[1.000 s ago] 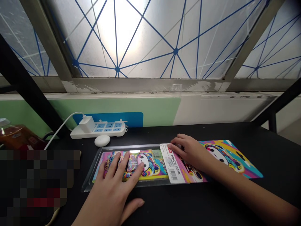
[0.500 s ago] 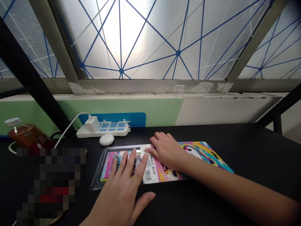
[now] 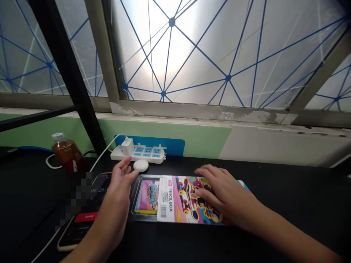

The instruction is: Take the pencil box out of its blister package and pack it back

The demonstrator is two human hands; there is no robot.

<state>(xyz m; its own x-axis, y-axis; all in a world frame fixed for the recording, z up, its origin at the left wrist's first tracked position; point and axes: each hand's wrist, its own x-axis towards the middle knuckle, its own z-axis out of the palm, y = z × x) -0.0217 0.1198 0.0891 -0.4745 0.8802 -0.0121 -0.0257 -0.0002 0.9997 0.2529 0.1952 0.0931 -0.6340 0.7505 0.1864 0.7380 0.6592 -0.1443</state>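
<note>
A pencil box package lies flat on the black desk: a colourful printed card sleeve marked PENCIL BOX, with a clear plastic tray sticking out at its left end. Inside that tray shows a pink and yellow pencil box. My right hand rests over the right part of the sleeve, fingers stretched and holding nothing. Just left of the tray is my left hand, raised on its side with thumb apart from the fingers, empty. Its fingertips are close to a white rounded case.
A phone showing a timer lies partly behind my left forearm. Behind the hands stands a white power strip with a plugged-in charger and cable. A bottle of brown drink leans at the left, near a black metal post.
My left hand has come off the tray and moved left, turning onto its side. My right hand has slid right along the sleeve, uncovering more print. The camera view has swung left.
</note>
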